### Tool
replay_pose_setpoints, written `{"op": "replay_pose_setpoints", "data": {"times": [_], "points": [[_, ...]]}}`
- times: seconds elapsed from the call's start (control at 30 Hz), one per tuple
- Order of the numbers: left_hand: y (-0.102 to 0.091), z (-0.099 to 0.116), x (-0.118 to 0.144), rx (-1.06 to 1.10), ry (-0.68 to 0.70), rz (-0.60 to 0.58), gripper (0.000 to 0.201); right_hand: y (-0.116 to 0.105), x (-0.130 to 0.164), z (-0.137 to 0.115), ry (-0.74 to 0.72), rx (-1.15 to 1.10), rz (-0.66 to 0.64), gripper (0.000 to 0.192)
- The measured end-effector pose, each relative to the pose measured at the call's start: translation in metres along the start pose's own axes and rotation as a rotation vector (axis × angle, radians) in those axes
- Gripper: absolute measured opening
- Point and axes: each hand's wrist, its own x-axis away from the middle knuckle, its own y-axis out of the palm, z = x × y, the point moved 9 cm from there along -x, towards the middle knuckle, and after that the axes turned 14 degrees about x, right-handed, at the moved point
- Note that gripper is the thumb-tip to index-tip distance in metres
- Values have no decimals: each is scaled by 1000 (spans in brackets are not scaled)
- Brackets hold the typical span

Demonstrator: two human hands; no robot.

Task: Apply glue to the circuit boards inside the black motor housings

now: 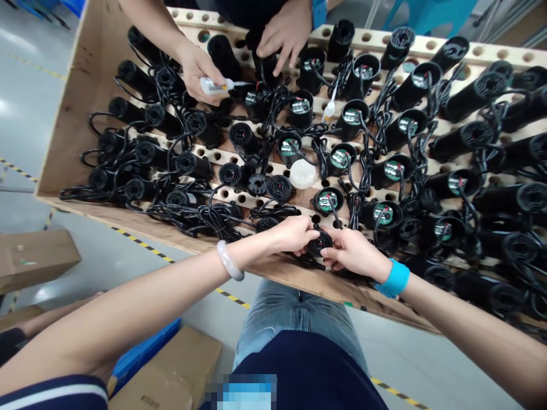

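Just below the middle of the frame, at the near edge of a wooden rack (85, 114), the person's two hands meet on one black vented cap (319, 244). The left hand (294, 234) comes in from the lower left, with a pale bangle (229, 260) on its wrist, and its fingertips close on the cap's left side. The right hand (352, 252) comes in from the lower right, with a blue wristband (395, 279) on its wrist, and pinches the cap's right side. So the hands are together, both clamped on the same small round part. The cap's slotted face looks up toward the camera. Whether it already sits on a black tube beneath it cannot be told, since the fingers hide what lies under it.

The rack fills the upper two thirds of the frame, its rows of drilled holes running from left to right. Many black tubes (461, 139) stand or lean in these holes amid tangled black cords (213, 213). In the middle and right of the frame most tubes are open at the end and show green circuit boards (328, 200) inside. On the left most tubes carry vented caps. Their long axes slant toward the upper left or upper right. A round white lid (302, 173) lies on the rack just above the centre.

At the top of the frame another person's hands (284, 31) work on the far rows. One of them holds a small white glue bottle (213, 86). A second small white bottle (329, 108) stands among the tubes to the right of it.

Cardboard boxes (34, 256) sit on the floor at the lower left.
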Motion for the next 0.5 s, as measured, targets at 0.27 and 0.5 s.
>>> {"op": "replay_pose_setpoints", "data": {"times": [0.27, 0.5], "points": [[1, 2, -3, 19, 39, 60, 6, 0, -4, 2, 19, -42, 11, 54], [5, 1, 12, 32, 28, 121, 14, 14, 0, -3, -121, -150, -8, 47]]}}
